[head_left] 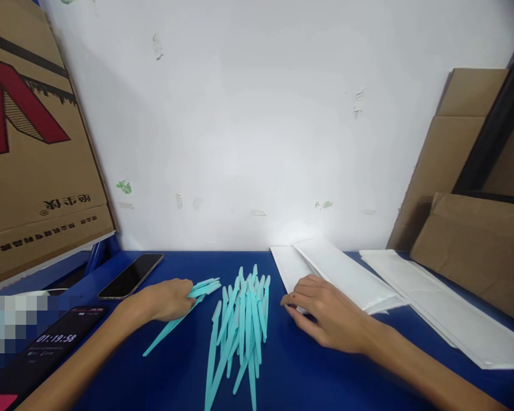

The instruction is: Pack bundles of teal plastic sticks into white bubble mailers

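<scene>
My left hand [173, 299] is closed around several turquoise eyebrow razors [205, 287]. Their pale ends stick out to the right, and one long handle slants down to the lower left. Right of that hand, a loose pile of similar turquoise razors [244, 325] lies on the blue table, mostly with the handles toward me. On the other side of the pile is my right hand [321, 311], its fingers curled and the thumb drawn close to the index fingertip. Nothing shows between those tips. Behind its knuckles lie white padded sleeves [346, 274], partly covered by the hand.
More white sleeves [445, 308] lie at the right. A dark phone [132, 275] rests at the back left, and another phone [51, 348] with a lit timer is nearer. Cardboard boxes [38, 171] and cardboard sheets [480, 251] flank the table [171, 388]. A white wall [257, 125] closes the back.
</scene>
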Available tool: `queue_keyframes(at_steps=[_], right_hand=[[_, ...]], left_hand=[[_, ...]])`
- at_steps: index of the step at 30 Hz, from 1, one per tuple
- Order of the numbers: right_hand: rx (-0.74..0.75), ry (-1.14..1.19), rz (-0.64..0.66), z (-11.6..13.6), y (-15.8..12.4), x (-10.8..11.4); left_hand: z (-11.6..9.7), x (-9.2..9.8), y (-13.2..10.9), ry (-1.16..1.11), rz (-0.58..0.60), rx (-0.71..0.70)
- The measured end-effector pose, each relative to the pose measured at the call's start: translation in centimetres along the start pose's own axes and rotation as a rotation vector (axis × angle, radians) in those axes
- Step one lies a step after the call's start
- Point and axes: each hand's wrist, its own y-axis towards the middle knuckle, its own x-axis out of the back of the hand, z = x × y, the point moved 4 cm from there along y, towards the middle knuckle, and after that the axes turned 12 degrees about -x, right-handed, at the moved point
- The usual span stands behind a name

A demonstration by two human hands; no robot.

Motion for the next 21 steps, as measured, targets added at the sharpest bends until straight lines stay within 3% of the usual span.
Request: queue_keyframes(at_steps=[3, 6, 15, 21], right_hand=[[-0.001, -0.002, 0.006, 0.0, 0.0, 0.0], [-0.005, -0.004, 0.009, 0.0, -0.1, -0.1], [0.004, 0.003, 0.011, 0.1, -0.2, -0.1], [0.005, 0.002, 0.014, 0.1, -0.2, -0.1]], left_hand=[[-0.5, -0.5, -0.2, -0.006, 0.118, -0.003], [-0.9, -0.7, -0.3, 0.015, 0.146, -0.005], [-1.5, -1.8, 0.4, 0.061, 0.081, -0.022], [-1.3, -1.7, 1.1, -0.114, 0.025, -0.022]])
